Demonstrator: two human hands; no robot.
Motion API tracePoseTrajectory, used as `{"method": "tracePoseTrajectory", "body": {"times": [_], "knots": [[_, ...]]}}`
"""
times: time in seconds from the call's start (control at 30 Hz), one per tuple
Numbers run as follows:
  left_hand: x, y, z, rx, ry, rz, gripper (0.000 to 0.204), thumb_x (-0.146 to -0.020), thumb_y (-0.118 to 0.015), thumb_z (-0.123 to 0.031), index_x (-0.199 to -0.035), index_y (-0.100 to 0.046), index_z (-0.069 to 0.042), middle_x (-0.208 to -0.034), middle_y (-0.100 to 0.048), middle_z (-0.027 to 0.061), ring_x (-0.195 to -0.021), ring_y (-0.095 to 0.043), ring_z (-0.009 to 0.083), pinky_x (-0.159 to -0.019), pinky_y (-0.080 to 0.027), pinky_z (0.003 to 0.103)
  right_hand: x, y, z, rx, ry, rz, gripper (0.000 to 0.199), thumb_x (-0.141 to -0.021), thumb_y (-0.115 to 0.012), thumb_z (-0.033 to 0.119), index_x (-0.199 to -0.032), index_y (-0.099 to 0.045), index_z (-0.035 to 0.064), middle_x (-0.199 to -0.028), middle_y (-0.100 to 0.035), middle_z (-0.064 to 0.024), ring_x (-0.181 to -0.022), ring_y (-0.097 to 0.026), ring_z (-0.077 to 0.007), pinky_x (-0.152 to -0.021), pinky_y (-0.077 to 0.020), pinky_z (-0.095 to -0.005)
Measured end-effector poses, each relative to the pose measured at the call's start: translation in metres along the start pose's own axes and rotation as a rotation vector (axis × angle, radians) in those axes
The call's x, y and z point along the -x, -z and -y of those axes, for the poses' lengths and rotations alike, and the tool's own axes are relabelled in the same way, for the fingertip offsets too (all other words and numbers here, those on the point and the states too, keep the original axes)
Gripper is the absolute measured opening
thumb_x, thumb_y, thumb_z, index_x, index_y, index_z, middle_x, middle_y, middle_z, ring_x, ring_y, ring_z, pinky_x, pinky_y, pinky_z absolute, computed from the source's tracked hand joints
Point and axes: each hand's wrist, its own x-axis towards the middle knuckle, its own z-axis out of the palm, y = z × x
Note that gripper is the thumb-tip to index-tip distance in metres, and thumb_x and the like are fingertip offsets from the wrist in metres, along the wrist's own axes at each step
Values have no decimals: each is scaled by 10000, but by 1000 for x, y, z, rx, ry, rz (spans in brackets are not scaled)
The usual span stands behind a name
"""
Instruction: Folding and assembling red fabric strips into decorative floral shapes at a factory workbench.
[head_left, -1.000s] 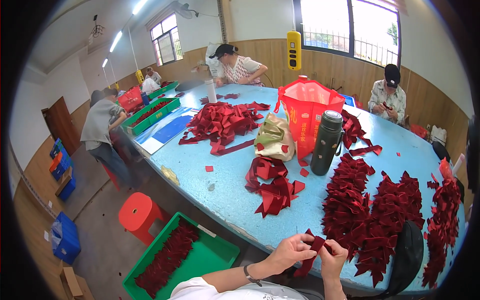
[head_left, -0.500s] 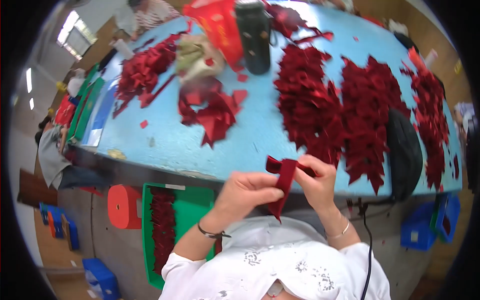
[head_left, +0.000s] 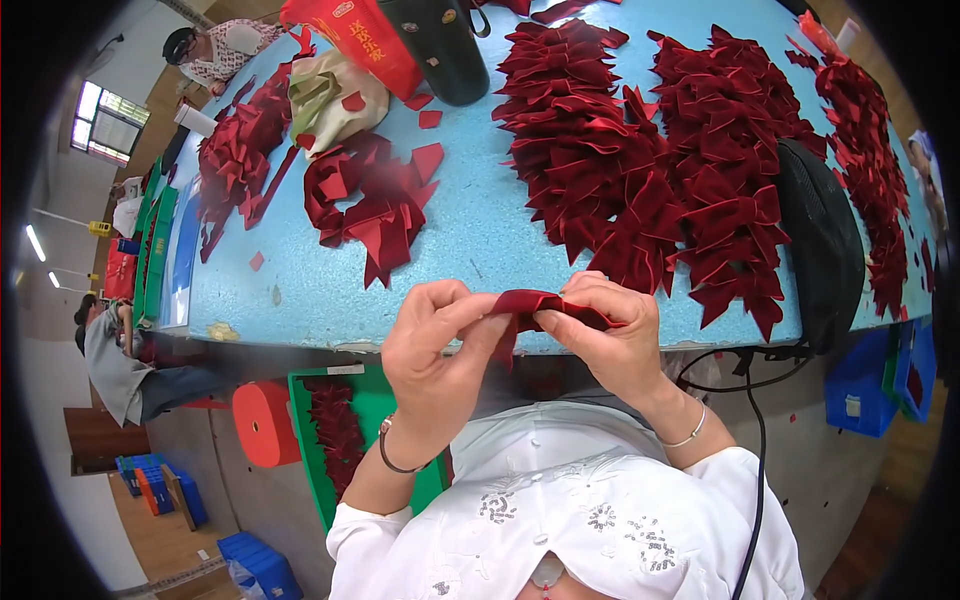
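At the centre of the frame, just below the blue table's [head_left: 470,230] near edge, the left hand [head_left: 435,345] and right hand [head_left: 610,335] both pinch 1 dark red velvet strip [head_left: 535,303], fingertips closed on its folded middle. To fold it well, keep the 2 loops even and the pinch tight at the centre. Finished red bows [head_left: 690,170] lie heaped at upper right.

blue table [head_left: 480,230] | big heaps of dark red bows [head_left: 650,170] on its right part | loose red cloth pieces [head_left: 375,205] in the middle | another red pile [head_left: 235,160] far left | black bottle [head_left: 445,45], red bag [head_left: 360,40] and a cream bag [head_left: 330,95] at the back | black pad [head_left: 825,245] at the right edge
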Motion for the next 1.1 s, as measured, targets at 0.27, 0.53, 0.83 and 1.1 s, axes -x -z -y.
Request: {"method": "tracePoseTrajectory", "body": {"times": [0.27,0.53,0.83,1.1], "knots": [[2,-20,6,-486,-398,-177,266,-754,-732,31,-1006,-662,-23,-837,-640,104,-683,-632,176,-553,-486,265,-4,-3,-4,14,88,-69,103,-725,-738,-40,-785,-655,-29,-722,-626,-66,-705,-542,-160,-638,-434,-278],[13,-39,15,-17,-14,-211,260,-756,-740,27,-996,-642,6,-896,-691,124,-762,-669,155,-658,-530,240,-2,-5,-1,128,173,-125,118,-721,-739,-43,-772,-634,-22,-729,-617,-67,-708,-532,-186,-649,-437,-293],[11,-31,0,359,346,-67,437,-780,-691,97,-1162,-480,78,-977,-683,160,-885,-642,140,-775,-525,248,2,-4,-1,205,304,-132,126,-729,-751,-12,-777,-634,-20,-743,-614,-63,-707,-519,-212,-705,-433,-339],[9,-31,0,482,437,-56,527,-753,-741,43,-1191,-450,67,-959,-698,128,-855,-639,118,-750,-531,231,4,2,-5,152,305,-76,110,-771,-738,30,-817,-652,-22,-753,-619,-65,-716,-537,-209,-751,-433,-365]]}}
